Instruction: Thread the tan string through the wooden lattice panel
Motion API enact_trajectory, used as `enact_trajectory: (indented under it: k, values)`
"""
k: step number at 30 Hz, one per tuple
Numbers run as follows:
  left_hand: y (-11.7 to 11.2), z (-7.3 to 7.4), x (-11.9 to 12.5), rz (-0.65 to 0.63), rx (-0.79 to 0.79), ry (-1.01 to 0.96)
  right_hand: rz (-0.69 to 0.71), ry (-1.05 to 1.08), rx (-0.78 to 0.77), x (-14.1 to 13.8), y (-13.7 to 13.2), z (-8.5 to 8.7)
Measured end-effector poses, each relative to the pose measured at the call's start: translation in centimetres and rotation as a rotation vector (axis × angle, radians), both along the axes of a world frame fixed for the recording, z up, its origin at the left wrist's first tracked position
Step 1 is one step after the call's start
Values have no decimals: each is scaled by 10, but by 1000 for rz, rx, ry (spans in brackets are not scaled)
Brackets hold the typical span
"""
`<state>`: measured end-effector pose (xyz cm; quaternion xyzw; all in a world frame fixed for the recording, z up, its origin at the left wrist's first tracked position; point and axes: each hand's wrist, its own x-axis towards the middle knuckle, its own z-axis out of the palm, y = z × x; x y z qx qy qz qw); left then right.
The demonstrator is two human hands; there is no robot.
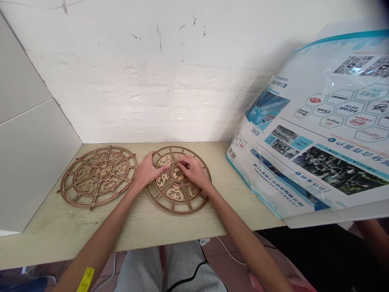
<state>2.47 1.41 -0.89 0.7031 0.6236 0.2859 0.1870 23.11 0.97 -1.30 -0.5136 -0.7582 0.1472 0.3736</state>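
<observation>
Two round bronze-coloured fretwork panels lie flat on a pale wooden shelf [69,227]. My left hand [147,170] rests on the left part of the nearer, right-hand panel [174,194], its fingers pointing towards the centre. My right hand [193,170] has its fingertips curled down on that panel's central ring, and they hide part of the ring. The other panel [98,176] lies to the left, untouched and apart from the first. A yellow tag [85,280] sits on my left forearm.
A large glossy printed poster in plastic [319,129] leans over the shelf's right end. A white brick wall [146,93] rises behind, and a pale panel [30,142] stands at the left. Part of another person's arm [375,239] shows at lower right.
</observation>
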Motion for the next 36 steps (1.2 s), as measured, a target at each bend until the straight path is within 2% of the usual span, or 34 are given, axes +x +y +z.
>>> enact_trajectory:
  k: [10,19,25,28,36]
  values:
    - [-1,2,0,0,-1,-2,67,-33,46,4,2,-3]
    - [-1,2,0,10,-27,17,14,-96,-11,3,-2,1]
    - [-2,4,0,12,-27,29,57,-135,91,4,0,-4]
    - [-3,5,1,14,-42,27,69,-152,78,3,-1,-4]
    - [-3,7,1,20,-60,42,90,57,11,-4,-3,1]
